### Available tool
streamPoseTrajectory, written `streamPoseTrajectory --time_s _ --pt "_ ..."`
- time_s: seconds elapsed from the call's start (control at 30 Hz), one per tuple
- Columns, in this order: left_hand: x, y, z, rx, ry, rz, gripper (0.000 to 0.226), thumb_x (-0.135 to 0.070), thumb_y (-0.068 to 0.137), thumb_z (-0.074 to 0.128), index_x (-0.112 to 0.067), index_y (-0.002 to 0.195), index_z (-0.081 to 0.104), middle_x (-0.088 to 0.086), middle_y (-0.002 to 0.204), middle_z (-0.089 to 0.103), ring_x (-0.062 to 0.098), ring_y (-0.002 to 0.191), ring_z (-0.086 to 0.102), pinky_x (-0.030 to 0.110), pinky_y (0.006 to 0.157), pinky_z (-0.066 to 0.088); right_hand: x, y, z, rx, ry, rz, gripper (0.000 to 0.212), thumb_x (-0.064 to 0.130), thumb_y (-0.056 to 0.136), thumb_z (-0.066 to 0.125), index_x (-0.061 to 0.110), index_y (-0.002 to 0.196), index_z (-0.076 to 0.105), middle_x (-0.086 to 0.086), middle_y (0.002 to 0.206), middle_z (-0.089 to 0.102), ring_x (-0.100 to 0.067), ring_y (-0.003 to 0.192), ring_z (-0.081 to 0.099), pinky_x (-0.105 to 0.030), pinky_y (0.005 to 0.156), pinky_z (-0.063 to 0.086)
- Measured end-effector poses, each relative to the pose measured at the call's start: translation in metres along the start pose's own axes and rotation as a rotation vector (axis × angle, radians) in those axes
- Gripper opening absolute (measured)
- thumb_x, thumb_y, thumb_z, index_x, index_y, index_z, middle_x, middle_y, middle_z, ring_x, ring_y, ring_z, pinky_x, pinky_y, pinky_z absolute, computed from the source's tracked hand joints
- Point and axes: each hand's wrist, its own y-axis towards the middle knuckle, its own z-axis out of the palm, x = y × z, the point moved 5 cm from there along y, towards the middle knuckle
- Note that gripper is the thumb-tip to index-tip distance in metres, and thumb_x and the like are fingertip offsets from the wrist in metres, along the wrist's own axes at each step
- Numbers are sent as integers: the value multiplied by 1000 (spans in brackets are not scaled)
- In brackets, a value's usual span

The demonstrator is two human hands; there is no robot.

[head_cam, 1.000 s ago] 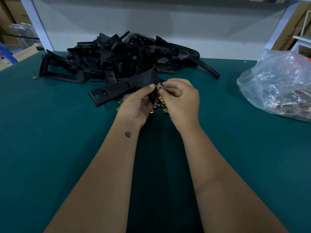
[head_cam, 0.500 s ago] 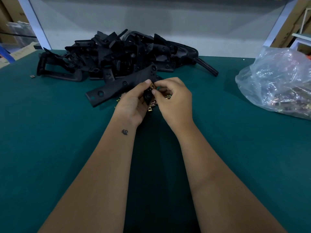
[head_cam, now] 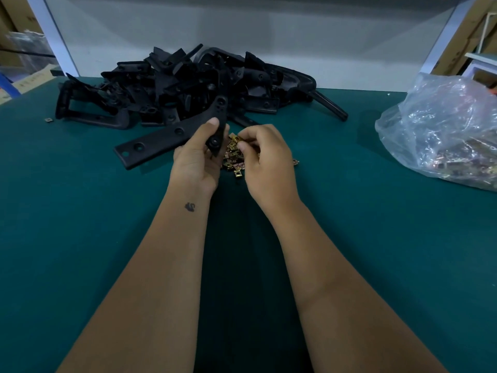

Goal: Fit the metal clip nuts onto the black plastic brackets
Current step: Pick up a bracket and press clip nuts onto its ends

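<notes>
Mid-fit, I judge: my left hand (head_cam: 199, 157) grips black bracket (head_cam: 172, 135); right hand (head_cam: 265, 157) fingers pinch clip nut (head_cam: 233, 140). Bracket heap (head_cam: 188, 84) at counter (head_cam: 80, 224) far edge apparently awaits.

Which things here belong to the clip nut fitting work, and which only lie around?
For the job:
black bracket held by left hand
clip nut pinched by right hand
loose clip nuts
bracket pile

Lying about:
plastic bag
stray clip nut
cardboard boxes
</notes>
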Motion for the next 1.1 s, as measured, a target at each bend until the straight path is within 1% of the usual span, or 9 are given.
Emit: streamPoseTrajectory --time_s 0.17,0.3,0.4,0.5,0.6,0.73,0.83,0.93,1.1 --pt "-2 0 1 50 398 79 47 -9 84 77 0 125 57 10 105 72 17 87 73 28 67 59 -15 1 -11 -133 135 181 12 5 95 58 6 104 64 -4 103 61 -12 93 58 -19 85 46" --pt "1 -4 0 -12 613 144 35 -18 89 72 -9 121 61 7 110 72 20 97 71 38 77 62 -25 2 -15 -161 174 272 11 8 95 59 10 105 64 -5 105 63 -10 92 59 -20 85 48" --pt "-2 -6 -1 -92 860 154 21 -32 98 56 -12 99 62 8 96 70 26 87 70 41 72 60 -22 2 -12 -138 179 255 11 7 95 59 10 104 64 -6 104 63 -12 92 60 -21 85 48" --pt "-14 -13 2 -131 1369 297 51 -53 100 39 -16 68 52 4 69 60 26 68 59 33 56 41 -20 2 -9 -114 182 241 10 6 94 58 8 103 63 -7 102 64 -15 93 60 -22 84 48" --pt "-19 -15 2 -139 1657 228 79 -68 96 15 -10 73 64 7 66 67 26 68 62 34 62 41 -21 2 -8 -87 179 233 11 5 95 56 8 104 63 -8 102 64 -15 93 60 -18 82 46" --pt "-12 -13 -5 58 1317 -271 80 -68 98 22 -7 58 56 4 38 47 15 29 40 18 39 30 -20 1 -5 -51 156 206 11 5 96 54 10 103 61 -4 101 62 -12 92 59 -17 81 46" --pt "-17 -9 -1 218 978 -28 54 -40 101 50 -16 53 56 1 42 41 13 34 32 17 39 24 -18 1 -2 -19 146 194 10 6 97 52 14 100 58 -2 100 62 -15 92 61 -26 82 50" --pt "-26 -11 7 251 871 309 16 -15 97 58 -22 89 70 -6 71 62 5 58 54 17 53 43 -14 1 -2 -15 141 145 10 5 98 50 13 100 57 -1 99 60 -17 92 59 -31 82 50" --pt "-14 -15 12 447 904 289 24 -6 99 54 -23 108 70 -3 101 74 10 98 68 26 90 53 -12 1 0 41 192 129 10 4 98 51 13 100 54 -7 101 59 -20 93 59 -35 85 50"
